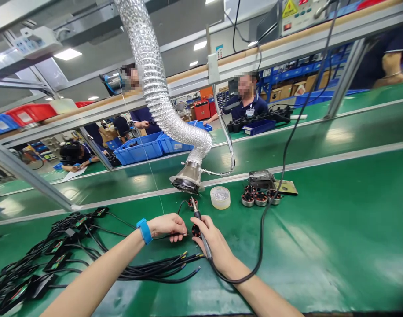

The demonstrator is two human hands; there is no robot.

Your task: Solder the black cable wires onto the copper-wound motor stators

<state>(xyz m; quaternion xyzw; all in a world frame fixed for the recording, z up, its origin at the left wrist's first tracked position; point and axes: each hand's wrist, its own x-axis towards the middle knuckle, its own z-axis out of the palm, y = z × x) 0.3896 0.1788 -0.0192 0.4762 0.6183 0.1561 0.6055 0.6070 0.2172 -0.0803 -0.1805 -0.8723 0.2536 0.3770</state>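
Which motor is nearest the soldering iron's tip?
The dark motor right at the tip of the soldering iron, trailing a thin wire; another motor lies beside the iron's shaft, and the rest stand in a row further right.

**A:** What colours are we looking at on that bench?

**B:** Mostly green, lol. The mat (287,246) is shiny green with pale grey stripes running along it. The wrist strap (144,231) is bright blue, and the soldering iron (198,224) is black and grey.

**A:** And the rest?

**B:** The wires (162,275) are black with yellow tips, the duct (155,88) is ribbed silver, and the bins (138,149) are blue.
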